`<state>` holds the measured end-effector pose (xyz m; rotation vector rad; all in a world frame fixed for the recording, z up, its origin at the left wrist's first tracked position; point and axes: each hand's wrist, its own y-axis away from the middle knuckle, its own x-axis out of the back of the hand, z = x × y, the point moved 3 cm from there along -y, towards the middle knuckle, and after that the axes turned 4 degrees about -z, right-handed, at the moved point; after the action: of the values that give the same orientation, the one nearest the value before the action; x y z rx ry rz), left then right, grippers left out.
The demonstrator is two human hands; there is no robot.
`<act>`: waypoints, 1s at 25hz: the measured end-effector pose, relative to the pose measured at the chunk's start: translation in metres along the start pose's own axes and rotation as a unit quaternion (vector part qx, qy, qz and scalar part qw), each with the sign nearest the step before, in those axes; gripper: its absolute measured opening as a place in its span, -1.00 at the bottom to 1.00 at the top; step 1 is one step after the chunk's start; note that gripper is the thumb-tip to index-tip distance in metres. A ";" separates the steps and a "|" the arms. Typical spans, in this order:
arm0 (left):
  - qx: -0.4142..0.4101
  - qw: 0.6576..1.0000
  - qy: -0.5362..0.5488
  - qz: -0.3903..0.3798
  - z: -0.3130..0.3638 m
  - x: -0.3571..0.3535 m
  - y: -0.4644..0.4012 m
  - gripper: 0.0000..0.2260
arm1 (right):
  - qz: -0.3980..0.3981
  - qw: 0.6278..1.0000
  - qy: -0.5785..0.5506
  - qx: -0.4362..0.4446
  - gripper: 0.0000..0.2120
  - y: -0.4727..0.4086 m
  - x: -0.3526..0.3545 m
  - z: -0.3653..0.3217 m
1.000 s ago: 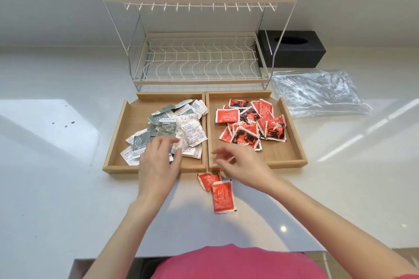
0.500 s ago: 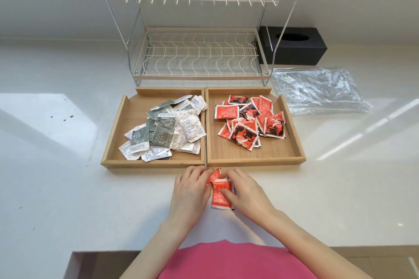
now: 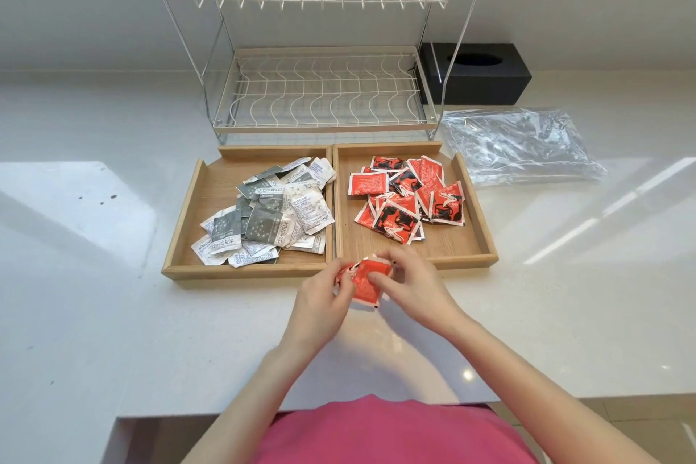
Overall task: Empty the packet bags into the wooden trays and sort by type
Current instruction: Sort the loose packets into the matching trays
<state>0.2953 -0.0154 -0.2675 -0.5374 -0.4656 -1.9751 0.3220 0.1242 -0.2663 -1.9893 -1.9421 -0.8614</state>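
The last red packets (image 3: 364, 281), which half a second ago lay on the counter (image 3: 113, 313) just in front of the trays, have been gathered and lifted clear of it. They are now held between both hands, just before the front rim of the right tray (image 3: 478, 258). The left hand (image 3: 320, 294) is closed on their left side and the right hand (image 3: 408, 284) is pinched on their right, thumb on top. How many packets are held cannot be told; at least two are seen.

No loose packets are left on the counter, so the sorting is judged nearly done: only this handful remains to be dropped onto the red heap (image 3: 408, 198) in the right tray. The grey and white packets (image 3: 269, 215) are already heaped in the left tray (image 3: 184, 237).

The emptied clear bags (image 3: 523, 141) lie at the counter's right rear, well apart from the trays. A wire rack (image 3: 320, 94) stands just behind both trays, with a black box (image 3: 482, 73) beside it. Nothing lies between the hands and the right tray.
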 end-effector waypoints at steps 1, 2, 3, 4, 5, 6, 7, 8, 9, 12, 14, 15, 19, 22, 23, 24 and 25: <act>-0.007 1.000 0.010 0.001 0.004 0.003 -0.005 -0.91 | 0.000 0.999 -0.038 -0.004 -0.89 -0.002 0.007 -0.002; -0.008 1.000 0.014 -0.005 0.007 0.006 -0.012 -0.94 | -0.007 0.997 -0.073 -0.010 -0.90 -0.004 0.014 -0.003; -0.006 1.000 0.023 -0.014 0.010 0.007 -0.019 -0.95 | -0.016 0.994 -0.107 -0.017 -0.90 -0.005 0.021 -0.004; -0.002 0.999 0.049 -0.021 0.013 0.007 -0.027 -0.93 | -0.022 0.990 -0.136 -0.023 -0.89 -0.007 0.028 -0.006; 0.009 0.995 0.095 -0.026 0.014 0.007 -0.034 -0.91 | -0.019 0.986 -0.164 -0.027 -0.90 -0.010 0.035 -0.007; 0.029 0.988 0.146 -0.032 0.017 0.006 -0.042 -0.89 | -0.003 0.983 -0.182 -0.032 -0.90 -0.013 0.044 -0.006; 0.052 0.980 0.190 -0.033 0.019 0.004 -0.049 -0.87 | 0.022 0.980 -0.193 -0.038 -0.89 -0.017 0.054 -0.004; 0.070 0.974 0.212 -0.025 0.020 0.004 -0.055 -0.86 | 0.052 0.978 -0.196 -0.045 -0.86 -0.021 0.066 0.001; 0.083 0.975 0.204 -0.014 0.020 0.003 -0.063 -0.87 | 0.079 0.976 -0.193 -0.052 -0.83 -0.025 0.078 0.008; 0.085 0.992 0.097 0.001 0.018 0.001 -0.082 -0.91 | 0.102 0.979 -0.159 -0.077 -0.85 -0.036 0.103 0.026; 0.080 0.996 0.042 -0.001 0.019 -0.006 -0.087 -0.87 | 0.090 0.982 -0.134 -0.095 -0.87 -0.041 0.108 0.038; 0.076 0.997 0.017 -0.004 0.021 -0.010 -0.088 -0.85 | 0.082 0.985 -0.111 -0.100 -0.87 -0.043 0.108 0.042; 0.057 0.996 -0.065 -0.035 0.030 -0.026 -0.088 -0.75 | 0.038 0.995 0.038 -0.079 -0.77 -0.048 0.103 0.048; 0.026 0.993 -0.114 -0.005 0.039 -0.028 -0.085 -0.71 | 0.033 0.996 0.072 -0.042 -0.64 -0.046 0.110 0.046; 0.012 0.991 -0.130 0.003 0.044 -0.028 -0.086 -0.71 | 0.036 0.995 0.084 -0.028 -0.62 -0.045 0.114 0.045; -0.005 0.989 -0.150 0.005 0.049 -0.029 -0.087 -0.70 | 0.037 0.994 0.098 -0.011 -0.61 -0.044 0.120 0.044; -0.025 0.984 -0.177 0.005 0.055 -0.031 -0.090 -0.69 | 0.036 0.993 0.114 0.008 -0.59 -0.043 0.126 0.043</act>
<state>0.2366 0.0749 -0.2474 -0.9287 -0.6322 -1.8893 0.2844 0.2567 -0.2415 -1.8473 -1.7356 -1.0023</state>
